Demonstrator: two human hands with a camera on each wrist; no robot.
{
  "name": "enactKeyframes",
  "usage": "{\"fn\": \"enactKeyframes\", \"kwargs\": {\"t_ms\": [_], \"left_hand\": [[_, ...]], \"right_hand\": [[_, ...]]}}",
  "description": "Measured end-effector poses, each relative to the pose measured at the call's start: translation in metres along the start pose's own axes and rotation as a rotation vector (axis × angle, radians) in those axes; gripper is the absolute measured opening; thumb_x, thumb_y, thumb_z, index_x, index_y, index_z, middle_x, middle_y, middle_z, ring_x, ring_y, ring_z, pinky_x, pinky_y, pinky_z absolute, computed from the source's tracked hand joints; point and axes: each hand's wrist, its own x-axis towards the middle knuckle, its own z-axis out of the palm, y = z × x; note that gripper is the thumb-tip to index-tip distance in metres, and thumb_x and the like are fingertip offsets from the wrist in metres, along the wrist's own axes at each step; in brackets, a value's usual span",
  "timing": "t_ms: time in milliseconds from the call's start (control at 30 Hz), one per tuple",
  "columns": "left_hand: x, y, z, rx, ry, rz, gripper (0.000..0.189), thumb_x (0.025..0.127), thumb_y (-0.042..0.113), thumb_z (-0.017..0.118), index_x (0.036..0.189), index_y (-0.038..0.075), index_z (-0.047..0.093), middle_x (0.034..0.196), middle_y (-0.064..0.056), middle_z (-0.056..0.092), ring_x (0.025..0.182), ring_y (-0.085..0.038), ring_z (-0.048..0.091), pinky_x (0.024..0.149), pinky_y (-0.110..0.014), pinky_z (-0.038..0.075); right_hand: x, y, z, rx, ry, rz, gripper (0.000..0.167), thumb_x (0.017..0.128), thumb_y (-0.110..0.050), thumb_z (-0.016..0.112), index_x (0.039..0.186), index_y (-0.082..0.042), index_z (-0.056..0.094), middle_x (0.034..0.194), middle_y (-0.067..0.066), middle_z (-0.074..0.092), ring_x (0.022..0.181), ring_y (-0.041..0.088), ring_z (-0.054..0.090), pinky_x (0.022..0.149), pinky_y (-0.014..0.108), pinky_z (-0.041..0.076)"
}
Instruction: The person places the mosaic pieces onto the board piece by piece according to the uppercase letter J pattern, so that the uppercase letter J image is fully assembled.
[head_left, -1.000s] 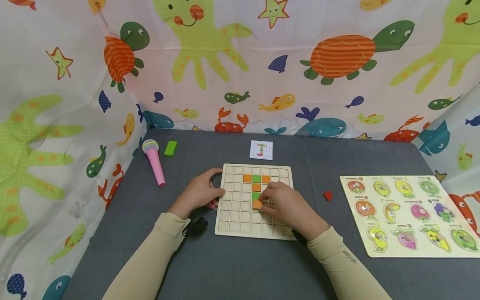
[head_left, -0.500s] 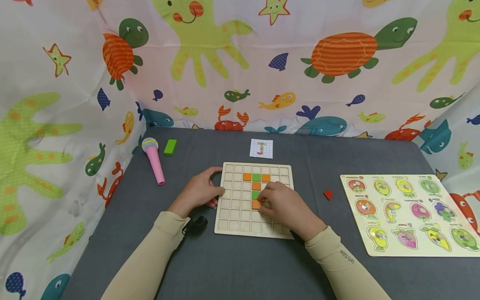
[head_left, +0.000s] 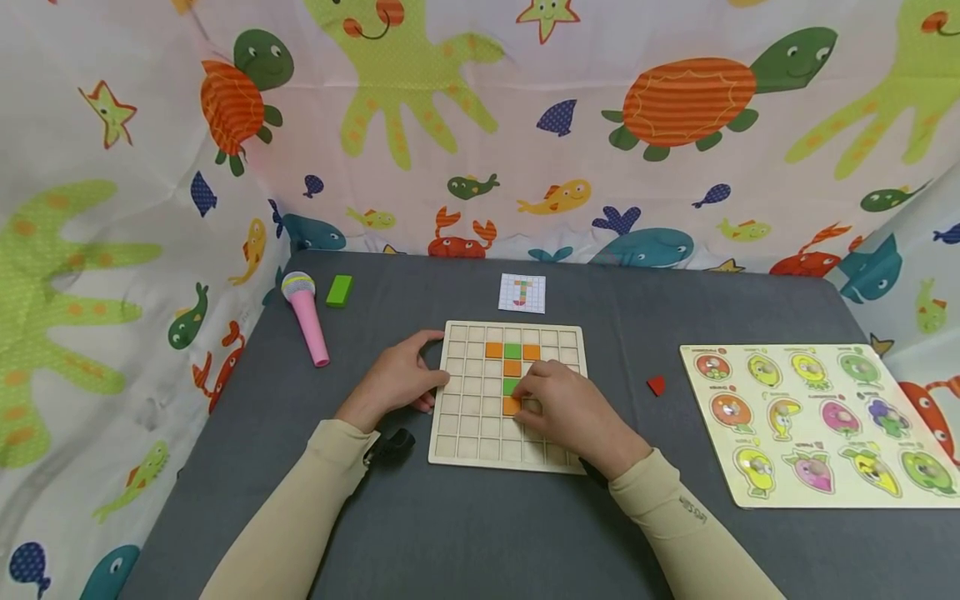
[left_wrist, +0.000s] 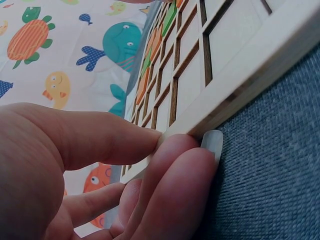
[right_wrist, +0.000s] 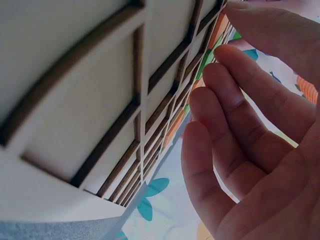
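Note:
A wooden grid board (head_left: 468, 429) lies on the table, with orange and green square tiles set in some of its cells. Along its left edge, my left hand (head_left: 397, 375) grips the rim, the thumb (left_wrist: 112, 137) at the side and fingers curled underneath. My right hand (head_left: 566, 404) is over the board's middle. Its thumb touches the lowest orange tile (head_left: 512, 407), which sits in its cell below a green tile (head_left: 509, 387). The other fingers (right_wrist: 200, 107) are loosely bent beside the board, apart from the thumb, in the right wrist view.
Behind the board lies a card (head_left: 522, 293) with a coloured pattern on a grid. A pink toy microphone (head_left: 307, 321) and a green block (head_left: 340, 291) are at back left. To the right are a red triangular piece (head_left: 656, 386) and a fruit-and-vegetable puzzle board (head_left: 765, 454).
The lowest orange tile, tilted between the right fingers a second ago, has settled flat into its cell. The left hand keeps its grip on the board.

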Motion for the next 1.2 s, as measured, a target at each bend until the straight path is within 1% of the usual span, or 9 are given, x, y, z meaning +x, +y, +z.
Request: {"fn": "enactKeyframes", "kwargs": {"t_ms": [200, 467, 667, 733, 800, 900, 967, 1067, 1200], "left_hand": [[-0.001, 0.0, 0.0, -0.006, 0.002, 0.006, 0.077, 0.094, 0.019, 0.077, 0.164, 0.026, 0.044, 0.085, -0.013, 0.069, 0.059, -0.023, 0.074, 0.055, -0.034, 0.064], [0.001, -0.001, 0.001, 0.008, 0.01, -0.005, 0.078, 0.094, 0.02, 0.079, 0.163, 0.026, 0.044, 0.085, -0.013, 0.069, 0.06, -0.024, 0.075, 0.056, -0.034, 0.064], [0.001, 0.0, 0.001, 0.009, 0.007, -0.009, 0.078, 0.094, 0.02, 0.079, 0.163, 0.026, 0.045, 0.086, -0.013, 0.069, 0.06, -0.024, 0.074, 0.056, -0.034, 0.064], [0.001, 0.0, 0.001, 0.01, 0.006, -0.012, 0.077, 0.094, 0.02, 0.079, 0.163, 0.026, 0.045, 0.086, -0.014, 0.068, 0.06, -0.024, 0.074, 0.056, -0.034, 0.064], [0.001, -0.001, 0.002, 0.01, 0.006, -0.015, 0.077, 0.094, 0.02, 0.079, 0.163, 0.026, 0.045, 0.086, -0.014, 0.068, 0.059, -0.024, 0.074, 0.056, -0.034, 0.064], [0.0, -0.001, 0.002, 0.019, 0.007, -0.018, 0.077, 0.094, 0.021, 0.079, 0.163, 0.026, 0.045, 0.087, -0.013, 0.068, 0.06, -0.024, 0.074, 0.056, -0.034, 0.064], [0.0, -0.001, 0.002, 0.018, 0.007, -0.021, 0.078, 0.094, 0.022, 0.08, 0.163, 0.026, 0.045, 0.088, -0.014, 0.068, 0.06, -0.024, 0.075, 0.056, -0.034, 0.064], [0.0, 0.0, 0.001, 0.014, 0.007, -0.023, 0.078, 0.094, 0.022, 0.08, 0.163, 0.026, 0.045, 0.089, -0.014, 0.068, 0.061, -0.025, 0.075, 0.057, -0.034, 0.065], [0.0, 0.0, 0.002, 0.021, 0.009, -0.019, 0.078, 0.094, 0.023, 0.08, 0.163, 0.027, 0.045, 0.089, -0.014, 0.068, 0.062, -0.025, 0.075, 0.057, -0.033, 0.064]], "right_hand": [[0.0, 0.001, -0.002, -0.011, -0.002, -0.004, 0.013, 0.087, -0.017, 0.088, 0.099, -0.015, 0.083, 0.099, -0.003, 0.072, 0.098, 0.018, 0.065, 0.085, 0.037, 0.062], [-0.001, 0.002, -0.006, -0.019, -0.009, 0.009, 0.012, 0.09, -0.022, 0.087, 0.1, -0.016, 0.084, 0.099, -0.004, 0.072, 0.098, 0.016, 0.065, 0.082, 0.036, 0.063], [-0.002, 0.006, -0.008, 0.003, -0.019, 0.011, 0.014, 0.091, -0.021, 0.086, 0.102, -0.014, 0.084, 0.101, -0.001, 0.074, 0.1, 0.018, 0.067, 0.086, 0.037, 0.064], [-0.004, 0.009, -0.01, 0.009, -0.028, 0.022, 0.016, 0.091, -0.021, 0.086, 0.104, -0.013, 0.084, 0.103, 0.0, 0.074, 0.102, 0.019, 0.068, 0.088, 0.039, 0.064], [-0.008, 0.013, -0.013, 0.019, -0.043, 0.05, 0.019, 0.091, -0.021, 0.086, 0.107, -0.012, 0.084, 0.106, 0.001, 0.074, 0.104, 0.02, 0.069, 0.091, 0.041, 0.064], [-0.016, 0.023, -0.023, 0.023, -0.053, 0.104, 0.022, 0.093, -0.022, 0.084, 0.111, -0.011, 0.083, 0.109, 0.002, 0.074, 0.106, 0.021, 0.068, 0.094, 0.044, 0.063], [-0.022, 0.034, -0.033, 0.019, -0.047, 0.131, 0.022, 0.093, -0.021, 0.083, 0.112, -0.01, 0.083, 0.11, 0.003, 0.074, 0.106, 0.022, 0.068, 0.094, 0.045, 0.063], [-0.034, 0.056, -0.048, -0.01, -0.025, 0.149, 0.019, 0.093, -0.017, 0.084, 0.111, -0.011, 0.083, 0.109, 0.004, 0.073, 0.105, 0.024, 0.069, 0.093, 0.048, 0.062], [-0.05, 0.085, -0.064, -0.048, -0.017, 0.175, 0.022, 0.09, -0.012, 0.086, 0.111, -0.009, 0.082, 0.108, 0.007, 0.072, 0.101, 0.027, 0.069, 0.09, 0.051, 0.061]]}}
